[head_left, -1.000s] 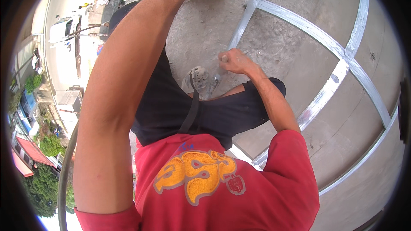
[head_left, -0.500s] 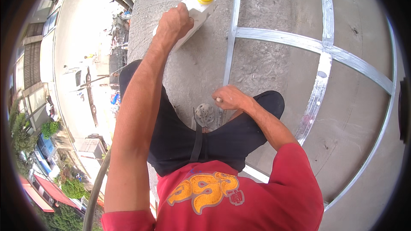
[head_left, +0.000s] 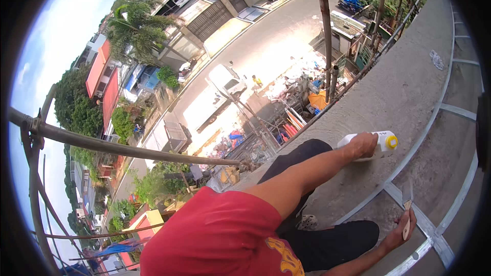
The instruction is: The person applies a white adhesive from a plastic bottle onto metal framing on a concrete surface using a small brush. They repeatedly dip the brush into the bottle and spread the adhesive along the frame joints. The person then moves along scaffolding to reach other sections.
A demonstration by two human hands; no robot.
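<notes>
My left hand (head_left: pixel 364 145) is closed on a white plastic jug (head_left: pixel 381 146) with a yellow cap (head_left: pixel 392 142). The jug lies tilted over the grey concrete; whether it touches the surface is hard to tell. Nearer to me, my right hand (head_left: pixel 403 227) grips a paintbrush by its wooden handle (head_left: pixel 407 226). Its flat end (head_left: pixel 407 192) points away from me, beside a bar of the metal frame (head_left: pixel 397 194). My fingers partly cover both the jug's handle side and the brush handle.
I sit on a concrete ledge (head_left: pixel 394 87) high above a street (head_left: pixel 225 41). Poles (head_left: pixel 123 147) stand along its open left side. A crumpled scrap (head_left: pixel 436 60) lies farther along the ledge. Below are a white truck (head_left: pixel 209 105), piled material, houses and trees.
My view has swung left toward the street and the poles. The brush in my right hand now shows, held out over the metal frame. My left hand still holds the jug.
</notes>
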